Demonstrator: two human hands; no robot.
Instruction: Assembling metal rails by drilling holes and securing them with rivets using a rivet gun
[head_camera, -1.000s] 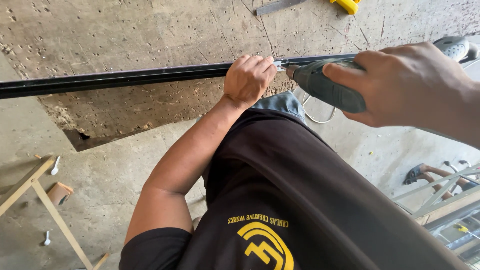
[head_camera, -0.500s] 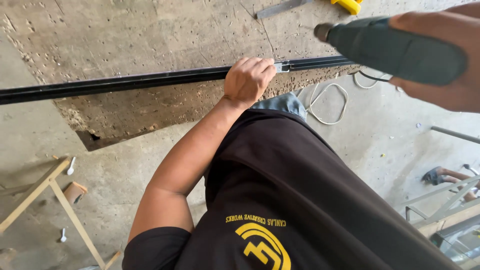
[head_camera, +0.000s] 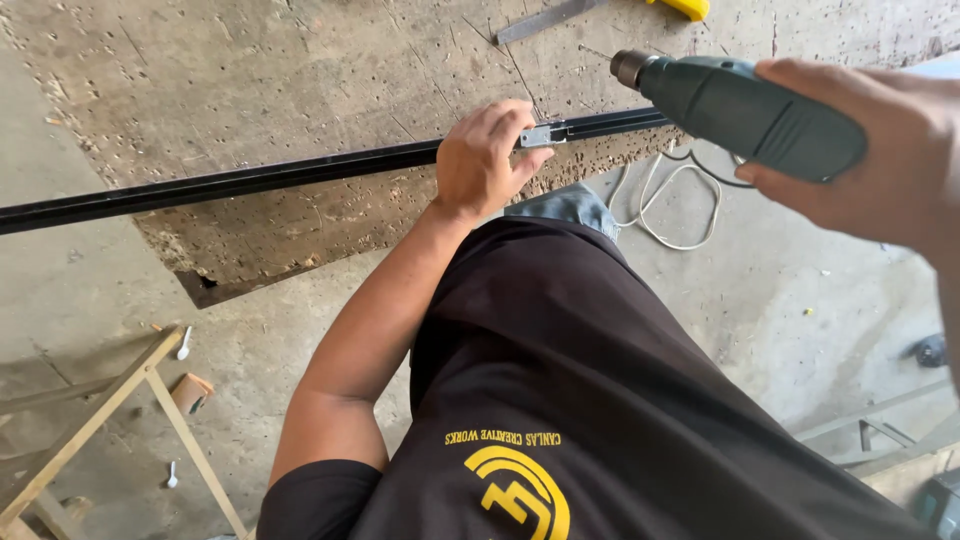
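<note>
- While my left hand (head_camera: 483, 160) pins the long black metal rail (head_camera: 250, 182) to the pitted grey worktop surface (head_camera: 300, 70), fingers closed over it beside a small silver bracket (head_camera: 536, 136), my right hand (head_camera: 860, 150) is wrapped around the grey-green electric drill (head_camera: 745, 105), its chuck raised above the rail and apart from it.
- Judging from this head view, the bit could skate off the bracket toward my fingers, or the loose white cord (head_camera: 680, 200) could snag.
- Containers: I see none.
</note>
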